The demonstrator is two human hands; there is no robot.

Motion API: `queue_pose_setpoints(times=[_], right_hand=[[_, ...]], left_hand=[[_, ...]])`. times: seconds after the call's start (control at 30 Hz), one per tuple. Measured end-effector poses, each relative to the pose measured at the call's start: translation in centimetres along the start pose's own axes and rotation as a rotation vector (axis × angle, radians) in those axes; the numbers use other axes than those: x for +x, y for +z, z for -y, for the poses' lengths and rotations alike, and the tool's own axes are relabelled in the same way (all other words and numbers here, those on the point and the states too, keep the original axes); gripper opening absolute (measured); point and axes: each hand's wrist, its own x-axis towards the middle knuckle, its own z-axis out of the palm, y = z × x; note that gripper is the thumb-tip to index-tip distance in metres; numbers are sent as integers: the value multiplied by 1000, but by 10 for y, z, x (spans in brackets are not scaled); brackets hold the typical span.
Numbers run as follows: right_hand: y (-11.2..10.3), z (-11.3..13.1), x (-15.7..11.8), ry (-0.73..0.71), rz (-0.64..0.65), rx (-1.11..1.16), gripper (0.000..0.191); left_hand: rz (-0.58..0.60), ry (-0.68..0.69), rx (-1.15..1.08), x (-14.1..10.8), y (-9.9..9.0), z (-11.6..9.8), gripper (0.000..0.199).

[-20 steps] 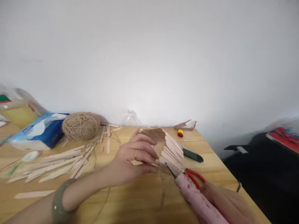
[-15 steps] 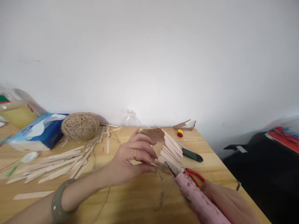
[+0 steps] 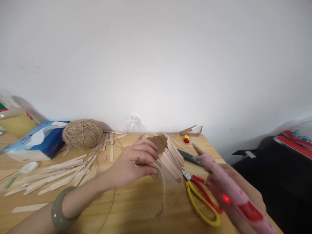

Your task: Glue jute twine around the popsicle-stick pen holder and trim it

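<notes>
My left hand (image 3: 136,161), with a ring and a green bangle, grips the near left edge of a piece built of craft sticks (image 3: 170,161), its inside brown. A twisted strand (image 3: 163,195) hangs from its near side. On the right, my right hand (image 3: 236,191) is wrapped round a pink glue gun (image 3: 226,183) with a red light lit. The gun's dark nozzle points up and left, apart from the sticks. Between the piece and the gun lie scissors (image 3: 203,204) with red and yellow handles. A dark green handle (image 3: 187,156) shows behind the piece.
Loose craft sticks (image 3: 58,175), a ball of twine (image 3: 83,134) and a blue tissue box (image 3: 40,139) are on the left. A clear bottle top (image 3: 134,124) stands by the wall. A black object (image 3: 268,175) lies beyond the table's right edge.
The glue gun in my right hand has moved right and away from the sticks, uncovering the scissors. My left hand has shifted slightly left with the stick piece, which is turned a little.
</notes>
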Motion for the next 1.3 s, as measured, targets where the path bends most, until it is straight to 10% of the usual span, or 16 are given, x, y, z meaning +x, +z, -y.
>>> queue_pose_setpoints(times=[0.3,0.53,0.8,1.0,1.3], right_hand=[[10,-121,69,284,208,-336,27],[7,-144,88,277,458,-211,29],[5,-48,72,196,162,-313,27],[38,61,28,-168,355,21,21],[55,59,33,-336,177,108,16]], left_hand=[[56,-364,-139,5,-7,7,11],[148,-526,-147,11,-9,3,11],[175,-577,-65,10,-12,5,13],[166,-524,-11,10,-11,7,8],[216,-491,107,11,-13,5,8]])
